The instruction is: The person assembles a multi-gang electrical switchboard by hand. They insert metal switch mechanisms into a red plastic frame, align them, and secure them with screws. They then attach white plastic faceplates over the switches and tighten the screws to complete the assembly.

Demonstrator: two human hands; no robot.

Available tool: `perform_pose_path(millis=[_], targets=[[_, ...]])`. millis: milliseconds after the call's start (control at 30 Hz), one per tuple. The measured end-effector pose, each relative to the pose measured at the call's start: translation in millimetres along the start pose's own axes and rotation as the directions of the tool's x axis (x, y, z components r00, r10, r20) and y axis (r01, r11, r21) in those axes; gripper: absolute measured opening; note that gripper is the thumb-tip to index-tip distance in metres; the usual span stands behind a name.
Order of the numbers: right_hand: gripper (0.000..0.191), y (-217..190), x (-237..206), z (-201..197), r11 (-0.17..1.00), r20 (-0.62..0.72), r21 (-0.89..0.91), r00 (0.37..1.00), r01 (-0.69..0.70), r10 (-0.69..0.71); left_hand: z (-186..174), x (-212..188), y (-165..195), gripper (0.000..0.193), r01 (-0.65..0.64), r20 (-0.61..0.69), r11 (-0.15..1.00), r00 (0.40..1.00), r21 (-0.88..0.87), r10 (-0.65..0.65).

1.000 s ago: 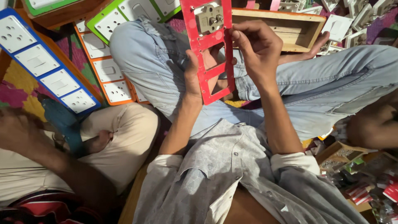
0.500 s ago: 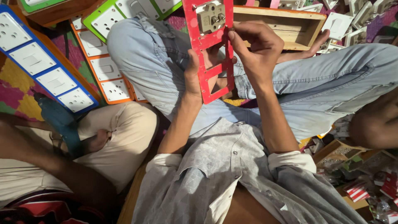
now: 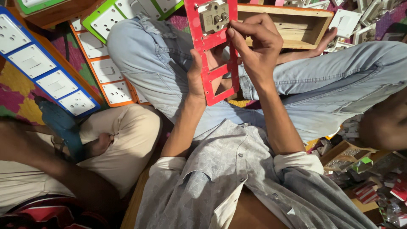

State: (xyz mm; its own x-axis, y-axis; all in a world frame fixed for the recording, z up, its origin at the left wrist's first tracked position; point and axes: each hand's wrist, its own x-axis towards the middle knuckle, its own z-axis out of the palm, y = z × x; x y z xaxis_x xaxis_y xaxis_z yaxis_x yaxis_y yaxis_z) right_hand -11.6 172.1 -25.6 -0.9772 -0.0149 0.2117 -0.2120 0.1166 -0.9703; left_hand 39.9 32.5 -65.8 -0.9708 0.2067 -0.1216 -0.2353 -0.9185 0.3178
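A red plastic switch-plate frame with several rectangular openings is held upright over my crossed legs in blue jeans. A beige switch module sits in its top opening. My left hand grips the frame from behind along its left edge. My right hand pinches the frame's right edge, fingertips just beside the beige module.
Switchboards with blue, orange and green borders lie at the left. A wooden tray stands behind the frame. Another person in beige trousers sits at the left with a blue tool. Small parts and boxes crowd the right.
The frame and both hands have kept their grip. The view has shifted slightly; the person at the left has moved an arm.
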Motion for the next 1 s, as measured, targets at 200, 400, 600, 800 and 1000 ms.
perform_pose_path(millis=[200,400,600,800,1000], targets=[[0.012,3.3,-2.4,2.7,0.997,-0.037,0.010,0.997,-0.071,0.071,-3.8,1.1,-3.4,0.085,-0.019,-0.027,1.000,0.999,0.017,0.020],[0.014,-4.1,-10.7,0.3,0.986,0.023,-0.139,0.995,0.096,-0.093,-9.5,-0.2,-9.7,0.080,-0.071,-0.032,0.997,0.997,-0.022,0.070],[0.035,-4.0,-18.4,4.1,0.992,0.056,0.121,0.998,-0.038,0.031,-12.3,-1.0,-10.0,0.078,-0.086,-0.034,0.992,0.996,-0.088,0.083],[0.027,5.0,-25.2,13.1,0.987,0.101,0.122,0.991,-0.105,0.092,-9.1,-3.2,-4.2,0.085,-0.063,-0.011,0.997,0.998,-0.051,0.063],[0.034,4.8,-32.1,17.8,0.955,0.081,0.249,0.986,-0.158,0.142,-8.8,-6.6,-0.4,0.083,-0.030,-0.015,0.992,0.999,-0.119,0.029]])
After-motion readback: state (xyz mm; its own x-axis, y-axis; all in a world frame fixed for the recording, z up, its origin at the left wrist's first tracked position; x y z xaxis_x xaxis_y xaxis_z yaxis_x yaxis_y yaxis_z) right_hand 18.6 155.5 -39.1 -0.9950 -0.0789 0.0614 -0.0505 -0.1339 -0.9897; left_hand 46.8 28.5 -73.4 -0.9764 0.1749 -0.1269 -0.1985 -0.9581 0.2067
